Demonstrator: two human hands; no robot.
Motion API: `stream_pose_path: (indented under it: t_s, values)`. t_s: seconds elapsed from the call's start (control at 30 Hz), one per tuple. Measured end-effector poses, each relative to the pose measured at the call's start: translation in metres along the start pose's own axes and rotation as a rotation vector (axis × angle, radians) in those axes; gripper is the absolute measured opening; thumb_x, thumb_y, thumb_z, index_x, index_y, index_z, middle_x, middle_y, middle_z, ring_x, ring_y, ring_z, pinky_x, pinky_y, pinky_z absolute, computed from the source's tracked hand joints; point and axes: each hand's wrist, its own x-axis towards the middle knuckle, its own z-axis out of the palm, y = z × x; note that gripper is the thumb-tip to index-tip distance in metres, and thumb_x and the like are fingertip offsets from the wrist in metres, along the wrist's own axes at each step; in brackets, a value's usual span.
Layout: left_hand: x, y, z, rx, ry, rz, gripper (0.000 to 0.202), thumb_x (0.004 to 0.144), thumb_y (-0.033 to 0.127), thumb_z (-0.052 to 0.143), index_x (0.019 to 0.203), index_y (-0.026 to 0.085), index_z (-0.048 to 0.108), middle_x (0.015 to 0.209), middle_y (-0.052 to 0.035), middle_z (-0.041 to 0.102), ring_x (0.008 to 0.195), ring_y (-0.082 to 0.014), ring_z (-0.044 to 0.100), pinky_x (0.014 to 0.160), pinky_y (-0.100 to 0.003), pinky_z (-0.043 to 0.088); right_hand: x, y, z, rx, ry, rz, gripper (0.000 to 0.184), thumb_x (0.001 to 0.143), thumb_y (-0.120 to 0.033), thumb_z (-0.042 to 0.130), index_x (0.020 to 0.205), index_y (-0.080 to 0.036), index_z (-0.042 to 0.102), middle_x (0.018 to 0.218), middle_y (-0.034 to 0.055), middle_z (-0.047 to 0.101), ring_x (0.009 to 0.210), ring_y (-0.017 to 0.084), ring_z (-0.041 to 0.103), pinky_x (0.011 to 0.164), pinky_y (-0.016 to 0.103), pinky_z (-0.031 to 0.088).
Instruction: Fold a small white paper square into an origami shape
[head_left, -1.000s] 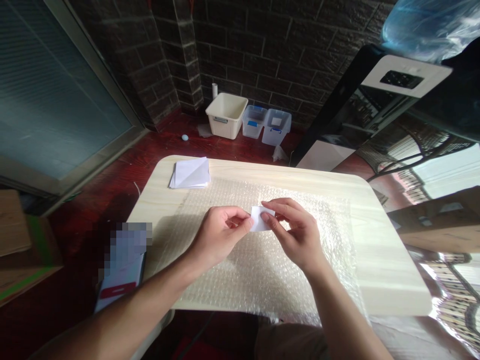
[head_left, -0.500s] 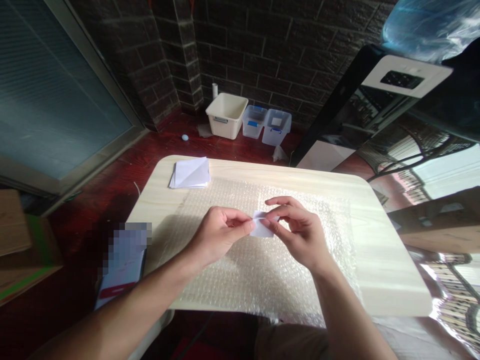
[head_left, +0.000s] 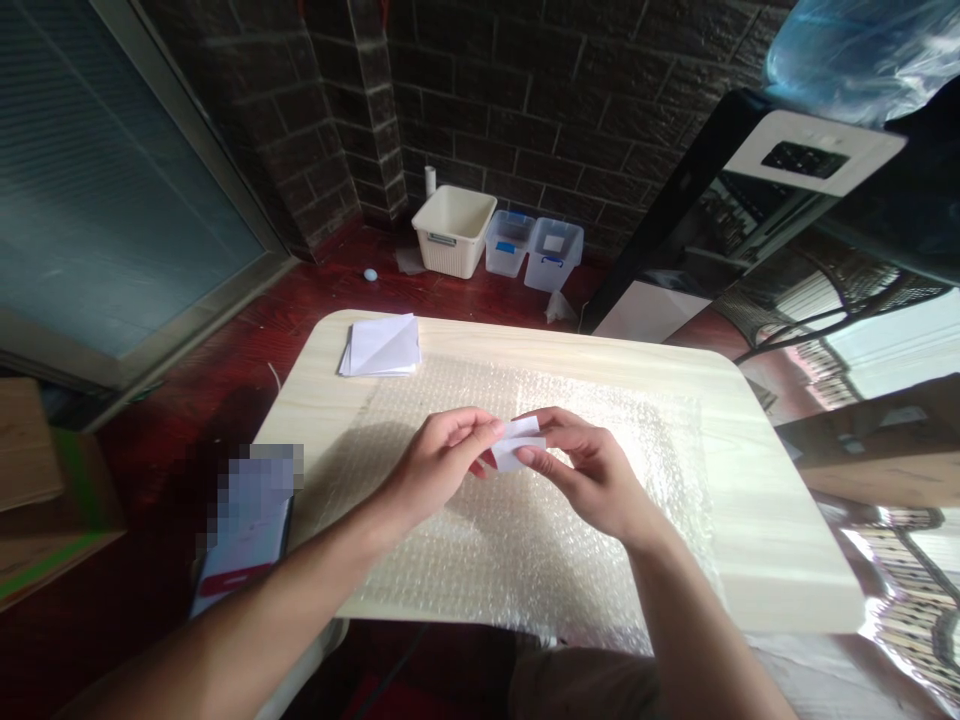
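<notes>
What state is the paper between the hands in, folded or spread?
Folded: the paper shows two layers, one beyond the other, between the left hand and right hand.

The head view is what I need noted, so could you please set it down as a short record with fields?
Left hand: pinches the left end of a small folded white paper piece
Right hand: grips that piece's right end
Under the hands: clear bubble wrap sheet, spread on a pale wood-grain table
Far left corner: stack of white paper sheets
Floor beyond: cream plastic bin, beside two clear plastic bins
</notes>
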Motion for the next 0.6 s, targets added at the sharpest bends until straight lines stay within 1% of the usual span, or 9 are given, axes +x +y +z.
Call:
stream_pose_path:
  t_s: [0.07,0.13,0.23,0.3,0.37,0.47,0.53,0.6]
  values:
    - [0.0,0.0,-0.0011,-0.096,-0.007,-0.066,0.034,0.093,0.048,0.071,0.095,0.014,0.077,0.09,-0.0105,0.078,0.081,-0.0208,0.073,0.07,-0.03,0.057,0.0002,-0.001,0.0003,0.011,0.005,-0.021,0.016,0.102,-0.035,0.07,0.105,-0.032,0.086,0.118,0.0085,0.074,0.121,0.027,0.066,0.105,0.048,0.053]
    - [-0.0001,-0.0004,-0.0019,-0.194,-0.034,-0.134,0.033,0.092,0.045,0.073,0.095,0.013,0.077,0.091,-0.0121,0.079,0.08,-0.0225,0.076,0.072,-0.032,0.059,-0.0002,-0.0008,0.0002,0.008,0.009,-0.035,0.017,0.102,-0.034,0.07,0.109,-0.035,0.085,0.126,0.0083,0.073,0.134,0.029,0.06,0.112,0.051,0.05]
    - [-0.0004,-0.0012,-0.0023,-0.316,-0.087,-0.212,0.027,0.092,0.039,0.073,0.097,0.012,0.077,0.091,-0.0131,0.08,0.081,-0.0242,0.078,0.076,-0.035,0.062,-0.0012,0.0006,-0.0002,-0.021,0.02,-0.046,0.018,0.101,-0.034,0.072,0.113,-0.037,0.085,0.138,0.0078,0.069,0.14,0.03,0.056,0.114,0.053,0.049]
    - [-0.0004,-0.0016,-0.0021,-0.345,-0.1,-0.235,0.023,0.091,0.034,0.075,0.096,0.012,0.077,0.09,-0.0129,0.08,0.08,-0.0232,0.078,0.078,-0.035,0.063,-0.0016,0.0007,-0.0005,-0.034,0.019,-0.053,0.019,0.101,-0.033,0.072,0.114,-0.037,0.085,0.141,0.0074,0.067,0.141,0.03,0.054,0.116,0.053,0.048]
    - [0.0001,-0.0018,-0.0018,-0.339,-0.084,-0.218,0.022,0.09,0.033,0.077,0.093,0.011,0.077,0.09,-0.0125,0.08,0.08,-0.0219,0.078,0.08,-0.035,0.063,-0.0022,-0.0002,-0.001,-0.043,0.014,-0.058,0.02,0.101,-0.032,0.072,0.114,-0.038,0.084,0.141,0.0073,0.067,0.143,0.03,0.053,0.118,0.054,0.046]
    - [0.0019,-0.0013,-0.0025,-0.328,-0.02,-0.165,0.023,0.09,0.034,0.079,0.091,0.011,0.076,0.092,-0.0123,0.08,0.082,-0.0217,0.077,0.08,-0.035,0.063,-0.0034,-0.0021,-0.0025,-0.042,0.015,-0.063,0.02,0.097,-0.032,0.076,0.115,-0.038,0.084,0.142,0.0073,0.065,0.144,0.031,0.052,0.119,0.055,0.045]
    - [0.0035,-0.0009,-0.0035,-0.332,0.028,-0.138,0.023,0.09,0.034,0.078,0.093,0.011,0.075,0.094,-0.0124,0.08,0.084,-0.0214,0.077,0.08,-0.033,0.062,-0.004,-0.0032,-0.0037,-0.037,0.002,-0.059,0.021,0.095,-0.036,0.079,0.115,-0.038,0.084,0.146,0.0075,0.062,0.142,0.033,0.054,0.119,0.057,0.045]
    - [0.0047,-0.0006,-0.0044,-0.334,0.067,-0.11,0.023,0.091,0.033,0.077,0.096,0.011,0.075,0.094,-0.0124,0.08,0.084,-0.0217,0.077,0.08,-0.033,0.062,-0.0039,-0.004,-0.0041,-0.031,-0.027,-0.049,0.022,0.097,-0.043,0.075,0.116,-0.036,0.084,0.148,0.008,0.059,0.141,0.034,0.055,0.117,0.058,0.046]
